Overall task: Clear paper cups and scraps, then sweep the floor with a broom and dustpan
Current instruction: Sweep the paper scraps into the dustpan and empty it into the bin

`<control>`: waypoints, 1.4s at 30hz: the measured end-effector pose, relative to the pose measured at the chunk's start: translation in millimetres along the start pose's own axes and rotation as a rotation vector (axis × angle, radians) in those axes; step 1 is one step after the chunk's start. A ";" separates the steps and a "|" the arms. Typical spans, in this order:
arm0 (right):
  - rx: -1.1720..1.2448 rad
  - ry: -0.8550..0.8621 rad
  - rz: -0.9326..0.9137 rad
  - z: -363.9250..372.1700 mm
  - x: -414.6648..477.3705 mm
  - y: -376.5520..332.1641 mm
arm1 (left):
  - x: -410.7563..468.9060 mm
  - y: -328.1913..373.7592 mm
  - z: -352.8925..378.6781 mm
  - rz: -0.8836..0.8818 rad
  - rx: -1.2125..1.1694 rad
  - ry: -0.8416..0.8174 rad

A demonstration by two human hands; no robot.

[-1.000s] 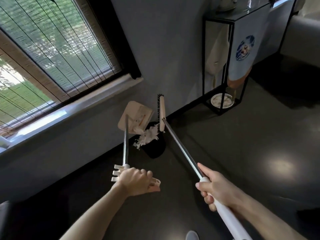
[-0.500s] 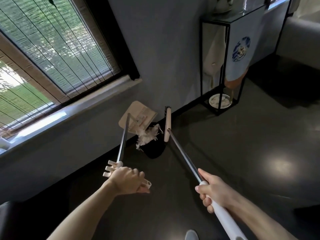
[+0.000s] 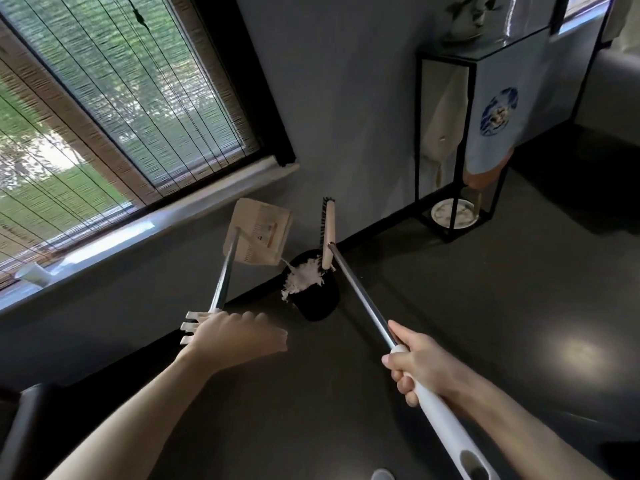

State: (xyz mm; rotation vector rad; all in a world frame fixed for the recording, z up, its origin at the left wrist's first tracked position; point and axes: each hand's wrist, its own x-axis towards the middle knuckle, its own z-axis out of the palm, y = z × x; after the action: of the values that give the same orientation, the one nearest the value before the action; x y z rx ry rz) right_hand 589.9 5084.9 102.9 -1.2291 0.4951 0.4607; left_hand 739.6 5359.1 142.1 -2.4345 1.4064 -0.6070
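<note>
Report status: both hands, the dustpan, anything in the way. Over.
Left hand grips dustpan handle; right hand grips broom. Dustpan tipped over black bin, white scraps heaped at its rim. Broom head raised beside bin; no obstruction seen.

One broom (image 3: 360,289), one dustpan (image 3: 258,233), one black bin (image 3: 320,306), one plate (image 3: 453,213), one white cup (image 3: 33,273).

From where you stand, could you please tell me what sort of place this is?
Likely a room in a home, perhaps a living room: slatted blinds with greenery beyond, a black metal stand with a plate on its lower shelf, and a dark smooth floor.
</note>
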 end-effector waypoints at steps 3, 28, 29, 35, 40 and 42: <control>-0.024 -0.008 0.003 -2.8 1.4 -4.1 | -10.3 2.6 -12.7 -0.077 -0.015 0.052; -0.437 -0.215 0.122 47.8 45.1 -6.1 | -130.2 8.7 42.4 -1.371 -0.491 -0.062; -0.476 -0.223 0.135 58.1 55.6 -5.7 | -137.5 3.5 50.8 -1.431 -0.535 -0.036; -0.639 -0.240 0.221 138.1 133.9 -4.3 | -172.4 -47.8 109.1 -1.673 -0.792 0.038; -0.851 -0.197 0.231 193.2 192.6 -5.2 | -179.5 -90.7 166.3 -1.786 -0.973 0.003; -0.939 -0.188 0.262 206.1 211.9 -8.1 | -176.8 -106.9 184.7 -1.825 -1.017 0.000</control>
State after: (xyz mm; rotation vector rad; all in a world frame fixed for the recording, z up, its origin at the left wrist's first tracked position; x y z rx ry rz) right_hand 787.8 5294.7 37.5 -1.9976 0.2695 1.0972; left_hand 830.8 5569.1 -13.9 -3.8253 -1.3711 -0.0050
